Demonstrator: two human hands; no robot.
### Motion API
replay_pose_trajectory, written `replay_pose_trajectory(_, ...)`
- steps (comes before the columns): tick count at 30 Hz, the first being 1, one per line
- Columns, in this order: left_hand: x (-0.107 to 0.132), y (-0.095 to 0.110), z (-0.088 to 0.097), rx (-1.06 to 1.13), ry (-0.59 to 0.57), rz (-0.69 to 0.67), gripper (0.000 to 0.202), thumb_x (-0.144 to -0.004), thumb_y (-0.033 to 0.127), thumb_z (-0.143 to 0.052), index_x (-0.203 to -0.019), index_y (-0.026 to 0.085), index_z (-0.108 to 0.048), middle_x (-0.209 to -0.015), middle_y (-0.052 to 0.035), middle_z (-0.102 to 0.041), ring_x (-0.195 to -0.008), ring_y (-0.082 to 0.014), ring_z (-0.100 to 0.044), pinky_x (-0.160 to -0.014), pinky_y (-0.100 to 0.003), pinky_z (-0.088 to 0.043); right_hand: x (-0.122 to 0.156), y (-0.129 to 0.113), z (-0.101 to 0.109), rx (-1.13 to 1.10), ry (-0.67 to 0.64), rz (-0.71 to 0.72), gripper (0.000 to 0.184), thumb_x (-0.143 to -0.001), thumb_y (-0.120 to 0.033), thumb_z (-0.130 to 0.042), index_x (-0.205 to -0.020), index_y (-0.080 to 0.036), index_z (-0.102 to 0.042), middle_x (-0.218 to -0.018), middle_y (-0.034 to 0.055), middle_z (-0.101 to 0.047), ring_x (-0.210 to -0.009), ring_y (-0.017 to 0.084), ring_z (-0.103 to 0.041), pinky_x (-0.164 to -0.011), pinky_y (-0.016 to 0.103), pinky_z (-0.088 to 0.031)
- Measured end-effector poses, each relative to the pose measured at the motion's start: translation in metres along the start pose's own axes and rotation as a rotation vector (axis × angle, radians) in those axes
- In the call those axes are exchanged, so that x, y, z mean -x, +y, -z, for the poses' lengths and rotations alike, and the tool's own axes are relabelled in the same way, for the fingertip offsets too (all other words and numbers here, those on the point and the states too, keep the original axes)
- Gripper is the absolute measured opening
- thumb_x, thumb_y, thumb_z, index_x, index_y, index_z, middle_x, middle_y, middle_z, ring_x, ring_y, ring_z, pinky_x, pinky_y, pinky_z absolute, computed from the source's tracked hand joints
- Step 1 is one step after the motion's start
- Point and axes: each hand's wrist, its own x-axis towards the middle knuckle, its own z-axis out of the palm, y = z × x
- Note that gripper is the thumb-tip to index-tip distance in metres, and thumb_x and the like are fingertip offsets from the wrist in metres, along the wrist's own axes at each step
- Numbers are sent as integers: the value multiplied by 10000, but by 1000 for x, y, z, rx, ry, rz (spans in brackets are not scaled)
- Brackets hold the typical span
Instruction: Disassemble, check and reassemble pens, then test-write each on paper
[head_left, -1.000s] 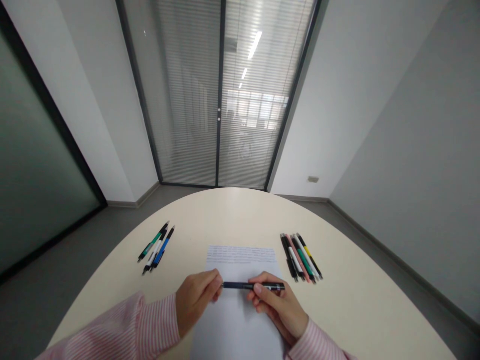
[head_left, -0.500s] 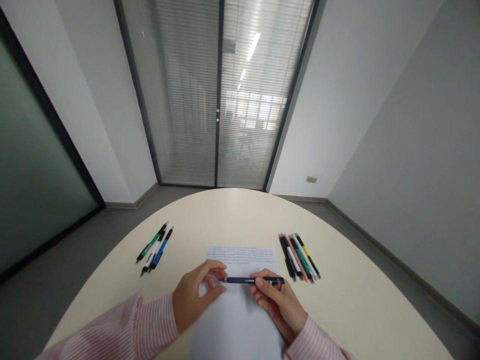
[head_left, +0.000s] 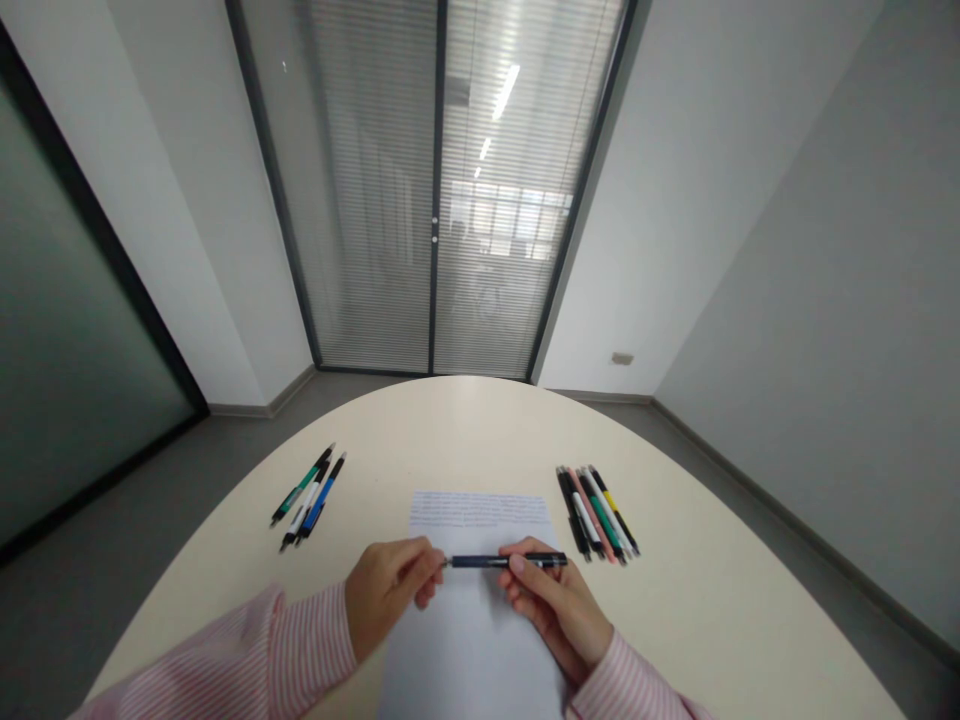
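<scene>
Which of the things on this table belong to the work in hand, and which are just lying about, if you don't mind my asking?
In hand:
the dark blue pen, held by the right hand, left hand at its tip
the printed sheet beneath them

Lying about:
the three pens on the left
the coloured pens on the right

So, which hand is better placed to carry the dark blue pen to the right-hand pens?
Probably the right hand: it holds the dark blue pen's barrel and sits nearer the bunched multicoloured pens; the left hand only meets the tip.
</scene>
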Motion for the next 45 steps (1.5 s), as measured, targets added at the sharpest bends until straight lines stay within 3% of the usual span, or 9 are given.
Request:
replay_pose_trajectory(4, -1, -1, 1, 67, -2, 10, 171, -834, 307, -535, -843, 162, -625, -610, 1, -639, -510, -122, -600, -537, -192, -460, 0, 0, 1, -3, -9, -1, 275, -630, -311, -826, -785, -121, -702, -615, 37, -690, -511, 64, -586, -494, 134, -463)
replay_pose_trajectory(9, -1, 1, 2, 66, 69, 30, 96, -747, 200, -605, -832, 161, -624, -733, -23, -675, -629, -141, -642, -623, -213, -512, 0, 1, 3, 8, -53, 24, 259, -637, -295, -824, -756, -129, -665, -572, 11, -662, -477, 58, -564, -452, 129, -427)
replay_pose_trajectory(13, 2, 4, 0, 57, 31, -28, 69, -739, 187, -629, -801, 163, -647, -725, -18, -678, -659, -141, -643, -635, -201, -508, 1, 3, 0, 25, -133, 77, 272, -611, -266, -837, -653, -146, -596, -486, -46, -572, -395, 42, -472, -385, 136, -364)
replay_pose_trajectory(18, 7, 2, -5, 3, 5, -137, 63, -737, 208, -649, -775, 167, -679, -624, 7, -658, -551, -118, -608, -561, -182, -478, 5, 2, -1, 29, -279, 39, 241, -680, -316, -786, -811, -152, -668, -908, 60, -704, -777, 143, -653, -699, 247, -505)
replay_pose_trajectory(20, 7, 0, -6, -9, 8, -155, 71, -726, 222, -671, -760, 162, -685, -598, 9, -651, -517, -112, -590, -538, -179, -468, 8, 1, 0, 17, -360, -41, 244, -747, -337, -728, -900, -152, -682, -1030, 99, -699, -954, 201, -650, -833, 313, -481)
replay_pose_trajectory(23, 5, -1, -5, -9, 14, -166, 83, -721, 230, -687, -753, 153, -686, -602, 2, -656, -512, -112, -585, -524, -177, -460, 9, 1, 2, -9, -425, -103, 249, -768, -324, -707, -937, -143, -683, -1094, 128, -685, -1042, 247, -627, -922, 379, -430)
replay_pose_trajectory(32, 10, 3, -10, -43, -41, -336, 147, -789, 296, -654, -754, 155, -681, -628, -22, -657, -532, -122, -591, -537, -192, -453, 1, 12, 1, 32, -489, 40, 180, -660, -155, -793, -728, -134, -627, -858, 75, -725, -767, 133, -665, -740, 267, -468)
replay_pose_trajectory(39, 10, 3, -10, -36, -40, -355, 117, -780, 258, -658, -746, 147, -675, -625, -30, -656, -531, -123, -595, -537, -188, -462, 3, 8, -3, -46, -476, -30, 218, -664, -228, -785, -766, -147, -610, -802, 38, -686, -763, 155, -655, -749, 310, -460)
replay_pose_trajectory(45, 10, 3, -8, -41, -61, -335, 141, -789, 271, -653, -752, 137, -676, -633, -37, -661, -539, -128, -604, -545, -193, -468, 5, 5, -4, -1, -496, 28, 185, -687, -239, -760, -807, -144, -656, -898, 76, -700, -868, 182, -637, -843, 355, -428)
